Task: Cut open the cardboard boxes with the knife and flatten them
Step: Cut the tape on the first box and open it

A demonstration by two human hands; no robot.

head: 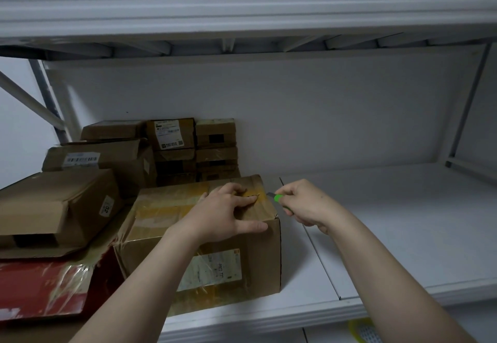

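Pressing spread fingers on the taped box [204, 237], the left hand [226, 213] steadies it on the shelf [403, 235]; just right, the right hand [304, 202] grips the green knife [278, 198], blade at the box's top edge.

A white metal shelf board [403, 235] stretches beneath my grip and off to its right. Beyond it stands a plain white back panel [295, 114]; overhead runs the ribbed upper shelf beam [242, 0]. Far left, a diagonal brace [27, 95] slants. Below the shelf, right of my grip, a yellow-green object [363, 329] shows, too cropped to identify.
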